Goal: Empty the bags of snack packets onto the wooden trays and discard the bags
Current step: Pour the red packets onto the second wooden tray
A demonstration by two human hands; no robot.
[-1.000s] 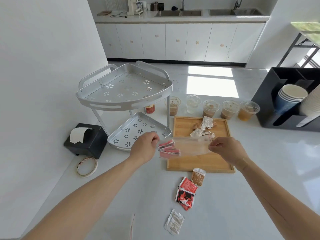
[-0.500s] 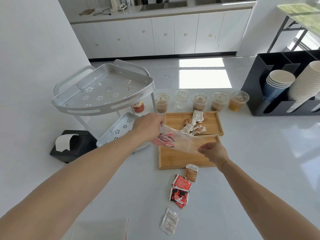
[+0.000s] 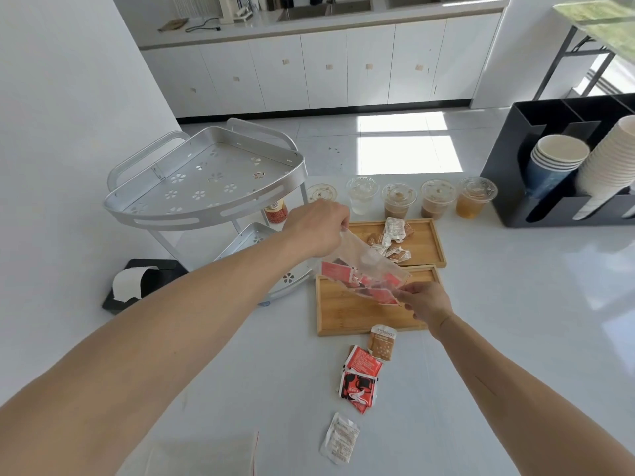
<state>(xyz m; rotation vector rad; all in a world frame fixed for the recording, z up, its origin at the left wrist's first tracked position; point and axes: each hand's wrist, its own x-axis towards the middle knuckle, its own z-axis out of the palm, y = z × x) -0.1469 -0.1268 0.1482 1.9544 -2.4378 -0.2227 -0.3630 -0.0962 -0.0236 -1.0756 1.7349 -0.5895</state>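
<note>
— So, where is the bag?

— Tilted over the near wooden tray (image 3: 343,312). The left hand (image 3: 318,228) pinches the clear plastic bag (image 3: 364,269) by its upper end, held high; the right hand (image 3: 424,300) grips the lower end just above the tray.

— And the packets?

— Red snack packets (image 3: 374,286) sit inside the bag toward its lower end, near the right hand.

— What about the other tray?

— The far wooden tray (image 3: 426,242) holds a small heap of pale and brown packets (image 3: 391,240).

— Anything loose on the table?

— Yes: a brown packet (image 3: 382,341), red packets (image 3: 360,379) and a white packet (image 3: 340,438) lie on the white table (image 3: 515,304), nearer than the trays. Five lidded drink cups (image 3: 436,199) stand behind the far tray.
</note>
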